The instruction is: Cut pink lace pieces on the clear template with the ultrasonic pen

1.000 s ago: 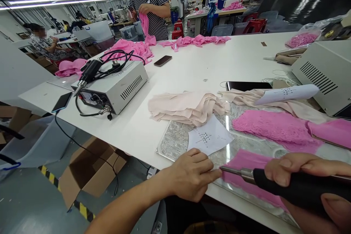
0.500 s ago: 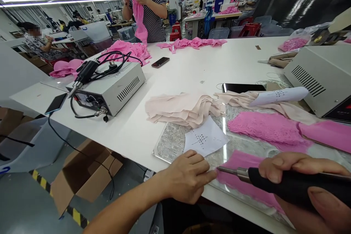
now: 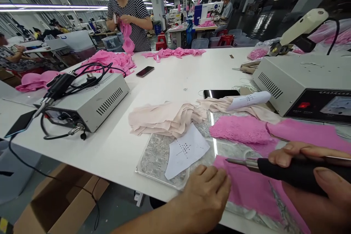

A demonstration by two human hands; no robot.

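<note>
A smooth pink fabric piece [image 3: 246, 186] lies at the tabletop's [image 3: 175, 73] near edge, on a clear, lace-patterned glass plate [image 3: 156, 153]. The left hand [image 3: 208, 193] presses its left edge, fingers loosely curled and holding nothing. The right hand [image 3: 323, 190] is wrapped around a matte black-handled tool [image 3: 287, 172], whose slim metal tip hovers over the cloth. A white dotted paper template [image 3: 186, 151] and folded beige fabric [image 3: 164, 119] lie just beyond.
</note>
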